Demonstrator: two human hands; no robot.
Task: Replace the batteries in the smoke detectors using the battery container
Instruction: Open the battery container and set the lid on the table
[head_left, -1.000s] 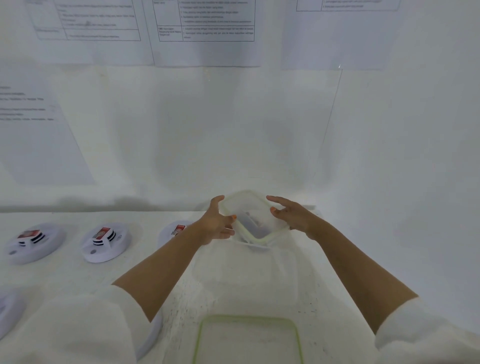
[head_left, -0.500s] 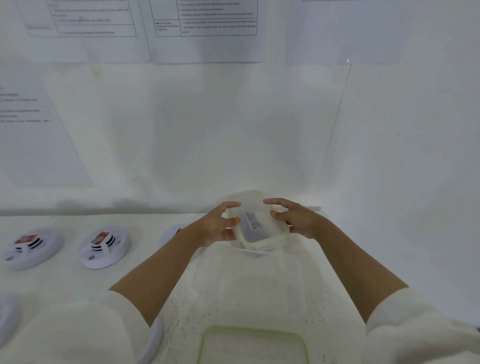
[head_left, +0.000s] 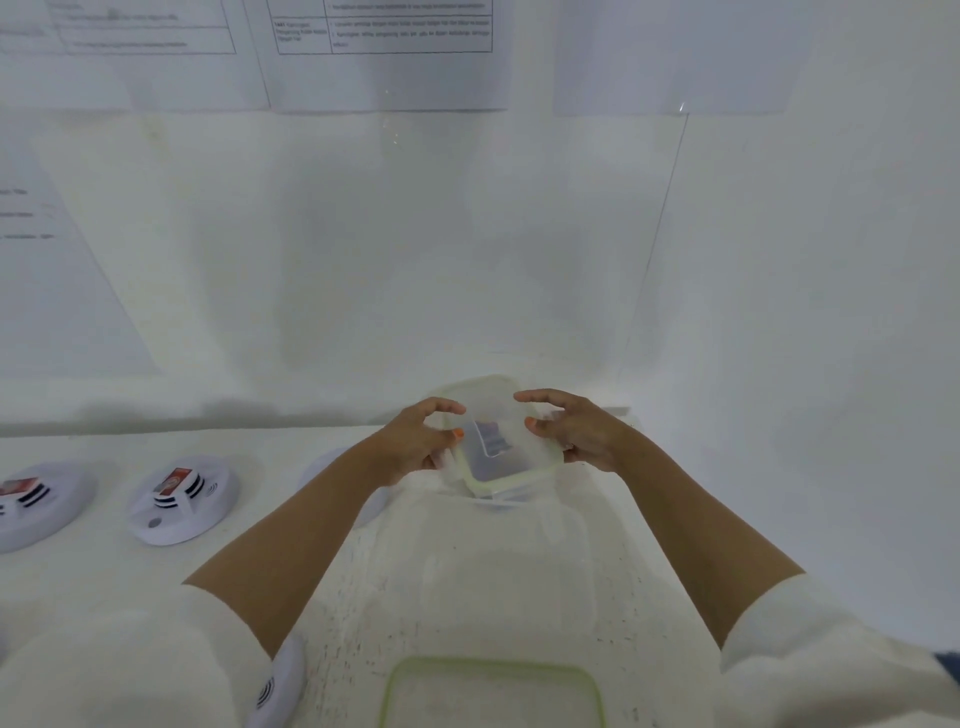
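A small lidded container (head_left: 498, 457) sits at the far end of the worktop (head_left: 467, 582), between the two hands. The left hand (head_left: 415, 441) grips its left edge with curled fingers and the right hand (head_left: 576, 431) clasps its right edge. Two smoke detectors (head_left: 179, 499) lie well off to the left.

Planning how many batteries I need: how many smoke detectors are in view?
4 smoke detectors: one at the far left edge, one beside it, one mostly hidden behind the left forearm, one under the left sleeve. More may be hidden.
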